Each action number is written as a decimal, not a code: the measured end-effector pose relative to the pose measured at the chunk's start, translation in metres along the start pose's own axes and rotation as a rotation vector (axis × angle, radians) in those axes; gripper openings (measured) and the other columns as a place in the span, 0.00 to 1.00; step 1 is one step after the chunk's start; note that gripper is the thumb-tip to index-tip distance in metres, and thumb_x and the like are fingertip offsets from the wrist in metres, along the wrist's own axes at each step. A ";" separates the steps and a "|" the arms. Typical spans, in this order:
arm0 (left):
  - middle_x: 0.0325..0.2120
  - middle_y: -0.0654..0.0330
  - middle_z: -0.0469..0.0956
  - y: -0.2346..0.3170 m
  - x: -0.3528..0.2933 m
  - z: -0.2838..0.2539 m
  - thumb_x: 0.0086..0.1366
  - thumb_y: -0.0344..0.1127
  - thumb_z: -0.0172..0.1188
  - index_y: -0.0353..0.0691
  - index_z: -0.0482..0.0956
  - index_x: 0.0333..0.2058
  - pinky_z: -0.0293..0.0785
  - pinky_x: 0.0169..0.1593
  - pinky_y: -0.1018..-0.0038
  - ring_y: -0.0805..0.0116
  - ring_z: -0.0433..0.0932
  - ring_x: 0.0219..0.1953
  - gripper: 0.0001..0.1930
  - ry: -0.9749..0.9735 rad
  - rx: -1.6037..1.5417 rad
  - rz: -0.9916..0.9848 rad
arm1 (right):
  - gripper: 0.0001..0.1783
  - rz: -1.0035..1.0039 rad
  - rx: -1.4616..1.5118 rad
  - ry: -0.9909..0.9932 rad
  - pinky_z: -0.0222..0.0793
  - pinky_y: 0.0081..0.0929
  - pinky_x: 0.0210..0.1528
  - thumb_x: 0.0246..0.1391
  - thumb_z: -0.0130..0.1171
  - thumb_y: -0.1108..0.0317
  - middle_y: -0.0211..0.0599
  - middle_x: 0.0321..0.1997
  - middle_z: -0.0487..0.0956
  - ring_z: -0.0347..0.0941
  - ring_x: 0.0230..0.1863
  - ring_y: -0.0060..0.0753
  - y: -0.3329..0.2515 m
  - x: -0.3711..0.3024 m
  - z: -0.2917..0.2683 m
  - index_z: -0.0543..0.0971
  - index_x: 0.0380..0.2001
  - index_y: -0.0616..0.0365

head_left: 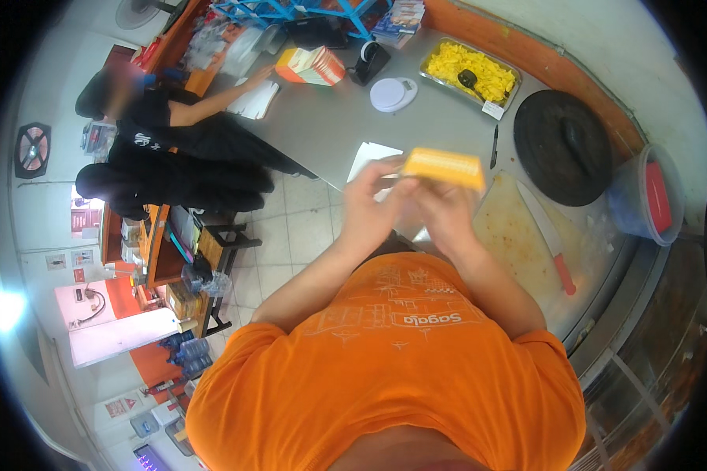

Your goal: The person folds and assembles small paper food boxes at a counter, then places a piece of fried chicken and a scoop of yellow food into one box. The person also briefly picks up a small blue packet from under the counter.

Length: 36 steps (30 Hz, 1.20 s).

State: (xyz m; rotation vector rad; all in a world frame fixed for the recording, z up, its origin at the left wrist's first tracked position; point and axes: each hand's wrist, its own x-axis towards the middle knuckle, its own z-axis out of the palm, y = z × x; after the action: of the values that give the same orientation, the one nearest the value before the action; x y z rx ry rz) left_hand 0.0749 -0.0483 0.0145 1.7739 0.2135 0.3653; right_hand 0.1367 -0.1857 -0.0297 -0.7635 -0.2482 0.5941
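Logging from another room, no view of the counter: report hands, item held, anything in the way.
Left hand and right hand: both on yellow carton. Carton held up, blurred. Knife on cutting board at right, apart from both hands.

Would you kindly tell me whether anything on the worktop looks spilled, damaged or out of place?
Nothing looks clearly spilled or broken. The red-handled knife stands out slightly: it lies with its blade bare on the cutting board, to the right of the right hand. The board also looks stained brownish.
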 end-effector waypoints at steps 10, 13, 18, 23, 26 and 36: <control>0.44 0.57 0.83 -0.041 -0.008 -0.101 0.68 0.16 0.63 0.38 0.69 0.51 0.78 0.50 0.75 0.73 0.81 0.45 0.18 0.399 0.073 0.215 | 0.26 0.338 0.445 -0.097 0.72 0.48 0.70 0.73 0.54 0.67 0.44 0.67 0.76 0.77 0.66 0.44 -0.011 -0.028 0.009 0.68 0.70 0.64; 0.45 0.53 0.81 -0.044 -0.050 -0.113 0.62 0.18 0.68 0.38 0.69 0.59 0.77 0.55 0.66 0.60 0.81 0.48 0.28 0.219 0.479 0.334 | 0.24 0.437 0.243 -0.079 0.73 0.47 0.70 0.75 0.53 0.67 0.44 0.67 0.76 0.77 0.66 0.43 -0.012 -0.023 -0.007 0.69 0.69 0.65; 0.54 0.45 0.76 -0.031 -0.097 -0.131 0.54 0.24 0.74 0.40 0.67 0.67 0.70 0.65 0.55 0.43 0.75 0.59 0.41 -0.099 0.857 0.102 | 0.22 0.607 0.117 -0.133 0.78 0.42 0.64 0.73 0.53 0.71 0.45 0.64 0.78 0.78 0.63 0.39 0.020 -0.015 -0.002 0.72 0.66 0.67; 0.60 0.43 0.69 -0.012 -0.119 -0.132 0.56 0.34 0.75 0.43 0.65 0.70 0.63 0.68 0.47 0.40 0.67 0.65 0.44 -0.106 0.982 0.077 | 0.19 0.631 -0.337 -0.068 0.84 0.35 0.51 0.71 0.52 0.73 0.45 0.56 0.82 0.84 0.48 0.34 0.088 -0.007 0.001 0.76 0.61 0.68; 0.60 0.43 0.69 -0.012 -0.125 -0.123 0.57 0.35 0.75 0.40 0.67 0.67 0.69 0.64 0.50 0.39 0.69 0.64 0.40 -0.091 0.674 0.085 | 0.18 0.634 -0.688 -0.179 0.84 0.35 0.46 0.70 0.50 0.73 0.44 0.53 0.84 0.85 0.40 0.34 0.124 -0.003 0.005 0.77 0.59 0.68; 0.47 0.52 0.81 -0.052 -0.231 -0.176 0.64 0.33 0.66 0.41 0.78 0.49 0.82 0.46 0.56 0.47 0.83 0.46 0.15 0.356 0.666 -0.051 | 0.28 1.108 -0.536 -0.495 0.81 0.46 0.53 0.76 0.51 0.49 0.48 0.62 0.80 0.80 0.60 0.46 0.165 0.016 0.127 0.76 0.60 0.65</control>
State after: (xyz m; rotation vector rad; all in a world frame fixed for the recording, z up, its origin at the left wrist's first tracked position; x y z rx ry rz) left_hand -0.2007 0.0472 -0.0311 2.3386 0.6961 0.6230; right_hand 0.0284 -0.0099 -0.0575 -1.2560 -0.4453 1.8247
